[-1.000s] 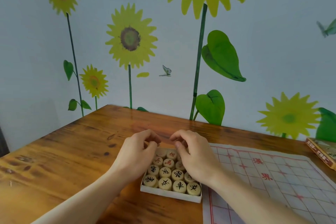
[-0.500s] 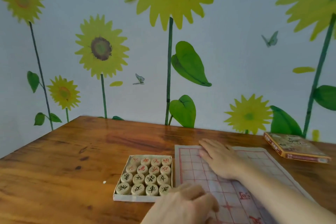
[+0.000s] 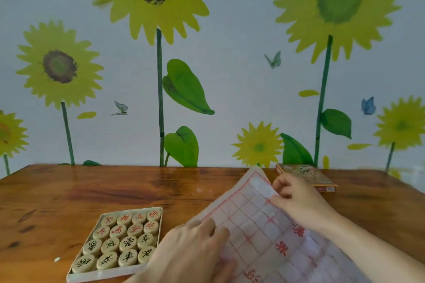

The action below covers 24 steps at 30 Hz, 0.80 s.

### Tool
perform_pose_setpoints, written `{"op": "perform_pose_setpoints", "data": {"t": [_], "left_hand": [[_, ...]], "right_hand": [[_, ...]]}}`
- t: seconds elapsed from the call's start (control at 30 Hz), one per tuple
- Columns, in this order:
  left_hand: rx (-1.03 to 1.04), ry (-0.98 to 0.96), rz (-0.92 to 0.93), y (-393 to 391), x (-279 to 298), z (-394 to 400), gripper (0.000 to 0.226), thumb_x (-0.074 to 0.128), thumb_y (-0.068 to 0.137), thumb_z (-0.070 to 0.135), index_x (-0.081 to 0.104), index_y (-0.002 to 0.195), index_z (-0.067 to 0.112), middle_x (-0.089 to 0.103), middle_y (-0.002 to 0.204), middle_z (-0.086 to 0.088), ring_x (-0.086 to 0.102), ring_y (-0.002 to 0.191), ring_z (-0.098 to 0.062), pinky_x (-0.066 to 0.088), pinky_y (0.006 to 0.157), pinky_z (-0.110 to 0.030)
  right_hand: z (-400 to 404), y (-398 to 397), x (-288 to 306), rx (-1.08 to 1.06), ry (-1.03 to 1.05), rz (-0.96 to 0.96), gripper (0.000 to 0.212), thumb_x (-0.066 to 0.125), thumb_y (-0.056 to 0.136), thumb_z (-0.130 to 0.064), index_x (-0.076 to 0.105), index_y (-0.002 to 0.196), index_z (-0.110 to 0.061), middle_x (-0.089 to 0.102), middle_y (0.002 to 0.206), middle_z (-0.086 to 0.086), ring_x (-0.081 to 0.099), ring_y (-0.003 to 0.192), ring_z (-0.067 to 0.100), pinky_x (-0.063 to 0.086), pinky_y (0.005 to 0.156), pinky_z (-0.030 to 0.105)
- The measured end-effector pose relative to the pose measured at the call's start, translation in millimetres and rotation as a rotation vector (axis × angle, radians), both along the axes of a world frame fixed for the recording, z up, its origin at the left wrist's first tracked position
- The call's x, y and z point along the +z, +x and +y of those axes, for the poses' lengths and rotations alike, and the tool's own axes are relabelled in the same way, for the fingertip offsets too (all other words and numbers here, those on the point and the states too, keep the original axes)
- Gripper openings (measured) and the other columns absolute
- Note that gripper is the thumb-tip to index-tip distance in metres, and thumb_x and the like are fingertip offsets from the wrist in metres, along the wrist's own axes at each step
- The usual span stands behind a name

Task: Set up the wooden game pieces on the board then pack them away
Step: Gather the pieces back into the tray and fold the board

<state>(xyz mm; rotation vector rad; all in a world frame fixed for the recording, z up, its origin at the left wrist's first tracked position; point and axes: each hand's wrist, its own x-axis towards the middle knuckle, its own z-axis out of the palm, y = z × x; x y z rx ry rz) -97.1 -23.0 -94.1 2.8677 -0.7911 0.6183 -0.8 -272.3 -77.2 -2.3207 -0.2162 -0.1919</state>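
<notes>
Lifting the cloth board (image 3: 264, 225) off the table (image 3: 115, 190), your right hand (image 3: 299, 200) pinches its far edge while your left hand (image 3: 195, 250) presses flat; half a second ago it lay smooth. Pieces (image 3: 124, 241) remain boxed beside it, setup not begun.

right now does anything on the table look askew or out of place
The board sheet is askew: it sits at a slant to the table edge and its far corner curls up off the wood, pinched by the right hand. The left hand lies on its near part. The pieces sit neatly in their tray.
</notes>
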Motion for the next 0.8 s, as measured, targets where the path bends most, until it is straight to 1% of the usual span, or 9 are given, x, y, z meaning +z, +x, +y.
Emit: {"op": "perform_pose_setpoints", "data": {"t": [0.1, 0.2, 0.27, 0.33, 0.43, 0.53, 0.63, 0.73, 0.8], "left_hand": [[0.028, -0.019, -0.012, 11.4, -3.4, 4.2, 0.041, 0.034, 0.094, 0.061, 0.053, 0.117, 0.033, 0.056, 0.113, 0.011, 0.062, 0.102, -0.016, 0.05, 0.078, -0.031], [0.035, -0.061, -0.028, 19.3, -26.4, 9.5, 0.033, 0.051, 0.087, 0.057, 0.061, 0.11, 0.036, 0.066, 0.103, 0.02, 0.069, 0.091, -0.006, 0.056, 0.079, -0.022], [0.029, -0.093, 0.016, 20.0, -32.9, 9.3, 0.037, 0.056, 0.082, 0.056, 0.061, 0.115, 0.039, 0.069, 0.101, 0.024, 0.069, 0.091, 0.003, 0.055, 0.084, -0.016], [0.011, -0.105, 0.033, 19.9, -31.8, 9.8, 0.042, 0.057, 0.077, 0.061, 0.062, 0.114, 0.043, 0.071, 0.097, 0.028, 0.068, 0.088, 0.011, 0.051, 0.081, -0.008], [0.038, -0.133, 0.031, 14.7, -21.7, 7.0, 0.045, 0.055, 0.08, 0.064, 0.058, 0.119, 0.044, 0.068, 0.102, 0.032, 0.066, 0.089, 0.014, 0.04, 0.069, 0.002], [0.072, -0.269, -0.015, 14.6, -24.1, 9.3, 0.049, 0.042, 0.092, 0.06, 0.036, 0.139, 0.047, 0.049, 0.131, 0.032, 0.056, 0.116, 0.009, 0.03, 0.071, 0.001], [0.12, -0.349, 0.017, 13.2, -20.9, 6.3, 0.049, 0.046, 0.089, 0.057, 0.034, 0.136, 0.05, 0.041, 0.138, 0.032, 0.052, 0.117, 0.008, 0.033, 0.079, 0.001], [0.156, -0.559, 0.035, 11.1, -16.8, 5.6, 0.059, 0.065, 0.088, 0.036, 0.031, 0.133, 0.055, 0.031, 0.146, 0.025, 0.043, 0.127, 0.005, 0.035, 0.094, -0.013], [0.205, -0.692, 0.108, 10.6, -9.0, 7.8, 0.064, 0.066, 0.09, 0.033, 0.028, 0.14, 0.048, 0.034, 0.14, 0.021, 0.045, 0.123, 0.003, 0.038, 0.096, -0.021]], "right_hand": [[-25.3, -30.5, -16.2, 0.004, 0.122, -0.019, 0.043, 0.075, 0.091, -0.014, 0.05, 0.115, -0.04, 0.076, 0.086, -0.002, 0.074, 0.083, 0.013, 0.058, 0.084, 0.04], [-36.1, -47.1, -23.0, 0.064, 0.251, 0.037, 0.048, 0.07, 0.092, 0.0, 0.054, 0.124, -0.032, 0.077, 0.091, 0.008, 0.075, 0.088, 0.023, 0.059, 0.09, 0.047], [-36.3, -49.7, -17.3, 0.125, 0.416, 0.132, 0.053, 0.069, 0.091, 0.004, 0.054, 0.13, -0.03, 0.079, 0.103, 0.003, 0.076, 0.097, 0.02, 0.06, 0.086, 0.035], [-34.7, -49.2, -13.5, 0.154, 0.504, 0.186, 0.054, 0.074, 0.09, -0.006, 0.056, 0.129, -0.04, 0.071, 0.118, -0.016, 0.071, 0.103, 0.005, 0.052, 0.077, 0.016], [-36.7, -44.7, -16.0, 0.125, 0.476, 0.12, 0.042, 0.076, 0.089, -0.01, 0.068, 0.118, -0.038, 0.062, 0.125, -0.025, 0.055, 0.116, -0.014, 0.042, 0.08, 0.004], [-37.8, -43.1, -23.1, 0.098, 0.386, 0.077, 0.031, 0.08, 0.086, -0.011, 0.077, 0.108, -0.033, 0.071, 0.12, -0.02, 0.055, 0.115, -0.017, 0.038, 0.1, 0.013], [-38.7, -44.6, -21.8, 0.106, 0.39, 0.063, 0.037, 0.08, 0.085, -0.006, 0.078, 0.111, -0.033, 0.074, 0.118, -0.02, 0.06, 0.116, -0.011, 0.04, 0.113, 0.027], [-45.6, -43.5, -14.0, 0.126, 0.433, 0.013, 0.044, 0.078, 0.086, -0.009, 0.074, 0.121, -0.035, 0.072, 0.125, -0.015, 0.06, 0.127, 0.002, 0.04, 0.117, 0.038], [-49.3, -43.1, -7.0, 0.14, 0.477, -0.01, 0.045, 0.077, 0.083, -0.015, 0.072, 0.124, -0.035, 0.075, 0.122, -0.006, 0.066, 0.122, 0.011, 0.046, 0.112, 0.037]]}}
